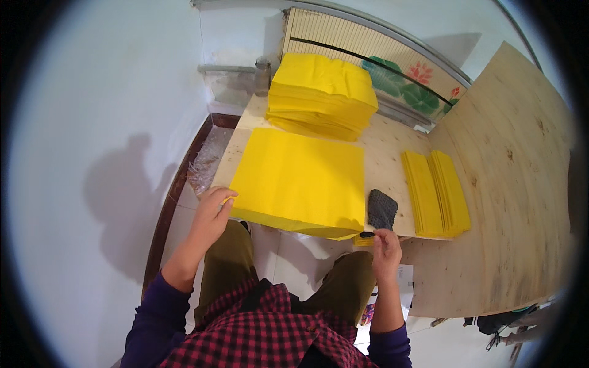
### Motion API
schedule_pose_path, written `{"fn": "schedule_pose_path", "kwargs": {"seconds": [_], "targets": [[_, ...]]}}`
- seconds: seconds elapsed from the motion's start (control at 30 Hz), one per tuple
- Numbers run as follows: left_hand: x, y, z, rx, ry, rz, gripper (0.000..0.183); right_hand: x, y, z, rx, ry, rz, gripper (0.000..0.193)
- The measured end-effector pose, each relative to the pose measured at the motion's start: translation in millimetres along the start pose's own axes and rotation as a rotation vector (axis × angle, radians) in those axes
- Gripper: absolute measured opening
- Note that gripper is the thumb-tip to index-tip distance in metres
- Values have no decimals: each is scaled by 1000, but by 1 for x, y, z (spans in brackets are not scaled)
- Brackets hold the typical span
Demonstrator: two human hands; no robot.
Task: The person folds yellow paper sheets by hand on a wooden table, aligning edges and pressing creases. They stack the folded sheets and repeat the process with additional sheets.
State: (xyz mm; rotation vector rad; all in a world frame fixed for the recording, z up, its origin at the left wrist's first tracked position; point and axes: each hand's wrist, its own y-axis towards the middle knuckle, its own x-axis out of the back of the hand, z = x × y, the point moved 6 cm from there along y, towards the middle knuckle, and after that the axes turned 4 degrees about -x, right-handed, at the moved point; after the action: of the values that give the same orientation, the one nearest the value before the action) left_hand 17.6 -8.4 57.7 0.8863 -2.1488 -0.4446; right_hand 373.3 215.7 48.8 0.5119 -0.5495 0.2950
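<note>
Wooden table (392,147) ran away from the person, pale plywood, with a bigger plywood sheet (509,202) leaning or lying off to the right. At the far end sat a tall stack of yellow paper (322,95), edges ragged. Behind it a radiator-style panel (343,37) with a flower-print board (417,86) beside it. A small jar (262,76) stood on the ledge at the far left corner. On the right side of the table lay a fanned row of folded yellow strips (435,193), well apart from the main sheets. A dark grey textured pad (381,208) lay between those strips and the near sheets. Crumpled clear plastic (205,162) sat on the floor left of the table.

Flat yellow sheet pile (297,181) lay at the near edge, nothing on top of it.

Left hand (211,211) was at the pile's near-left corner, fingers curled, thumb and fingers pinching the paper edge. Right hand (386,245) was at the near-right corner, just below the grey pad, fingers closed in a pinch on a small dark item (366,234) touching the folded paper corner; couldn't tell what that item was.
</note>
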Motion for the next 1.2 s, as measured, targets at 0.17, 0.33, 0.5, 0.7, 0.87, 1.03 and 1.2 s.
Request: {"fn": "schedule_pose_path", "kwargs": {"seconds": [0.17, 0.33, 0.5, 0.7, 0.87, 1.03, 1.2], "targets": [[-36, 43, 23, -75, 37, 174, 9, -43, 57, 22, 55, -24, 185, 13], [-64, 67, 52, -77, 125, 285, 6, -89, 93, 15, 121, -199, 287, 14], [-82, 106, 82, -141, 179, 242, 7, -124, 142, 0, 199, -375, 333, 20], [-90, 144, 98, -126, 242, 310, 8, -130, 174, -4, 91, -330, 302, 22], [-79, 123, 93, -84, 196, 422, 13, -111, 141, 4, 159, -351, 359, 24], [-91, 140, 102, -114, 251, 345, 16, -134, 161, -8, 118, -398, 333, 24], [-92, 165, 109, -187, 269, 272, 15, -130, 180, -9, 69, -343, 282, 23]]}}
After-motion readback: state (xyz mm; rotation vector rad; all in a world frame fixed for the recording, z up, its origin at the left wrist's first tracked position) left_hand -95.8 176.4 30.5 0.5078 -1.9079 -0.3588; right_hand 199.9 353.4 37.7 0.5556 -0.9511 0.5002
